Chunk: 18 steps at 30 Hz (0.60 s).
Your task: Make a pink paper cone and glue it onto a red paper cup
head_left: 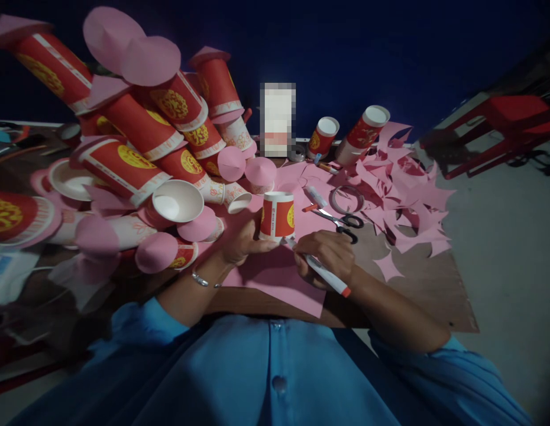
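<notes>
My left hand (pixel 240 239) grips a red and white paper cup (pixel 277 216) that stands upside down on a pink paper sheet (pixel 279 278). My right hand (pixel 326 255) holds a white marker (pixel 322 271) with a red end cap, its tip touching the paper at the cup's rim. Black-handled scissors (pixel 341 222) lie just beyond my right hand. A silver bracelet is on my left wrist.
A large heap of red paper cups (pixel 146 142), many capped with pink paper discs, fills the left of the brown table (pixel 434 290). Pink paper scraps (pixel 403 189) cover the right. A tape roll (pixel 346 199), another marker and two upright cups (pixel 323 137) sit behind.
</notes>
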Motion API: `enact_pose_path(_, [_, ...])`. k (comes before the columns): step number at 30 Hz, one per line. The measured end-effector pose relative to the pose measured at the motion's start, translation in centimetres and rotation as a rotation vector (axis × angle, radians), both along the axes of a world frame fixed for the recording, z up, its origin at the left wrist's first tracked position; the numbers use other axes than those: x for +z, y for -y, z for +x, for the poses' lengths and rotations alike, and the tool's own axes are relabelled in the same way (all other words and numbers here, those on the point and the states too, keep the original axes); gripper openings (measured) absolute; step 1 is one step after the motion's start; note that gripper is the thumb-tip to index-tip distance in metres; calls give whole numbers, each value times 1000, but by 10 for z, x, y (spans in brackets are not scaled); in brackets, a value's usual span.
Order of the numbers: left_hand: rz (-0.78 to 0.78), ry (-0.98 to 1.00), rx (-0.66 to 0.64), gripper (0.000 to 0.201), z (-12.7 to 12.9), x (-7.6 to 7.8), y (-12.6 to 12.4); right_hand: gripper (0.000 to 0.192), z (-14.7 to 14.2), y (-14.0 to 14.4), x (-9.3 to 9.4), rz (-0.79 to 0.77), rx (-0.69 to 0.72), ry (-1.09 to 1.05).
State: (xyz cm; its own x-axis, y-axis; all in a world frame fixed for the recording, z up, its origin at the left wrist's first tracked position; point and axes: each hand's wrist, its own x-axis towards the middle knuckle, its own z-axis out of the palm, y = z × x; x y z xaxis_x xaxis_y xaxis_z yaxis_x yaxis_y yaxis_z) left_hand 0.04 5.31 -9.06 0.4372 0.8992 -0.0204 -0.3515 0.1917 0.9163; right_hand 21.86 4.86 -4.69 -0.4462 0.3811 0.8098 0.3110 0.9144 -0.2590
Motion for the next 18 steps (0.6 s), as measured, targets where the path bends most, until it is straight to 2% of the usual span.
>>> enact_pose_path(14, [20, 15, -32, 70, 0, -3, 1, 7, -1, -2, -4, 11, 36, -6])
enact_pose_path(18, [12, 7, -39, 71, -1, -3, 0, 3, -2, -2, -4, 24, 7, 0])
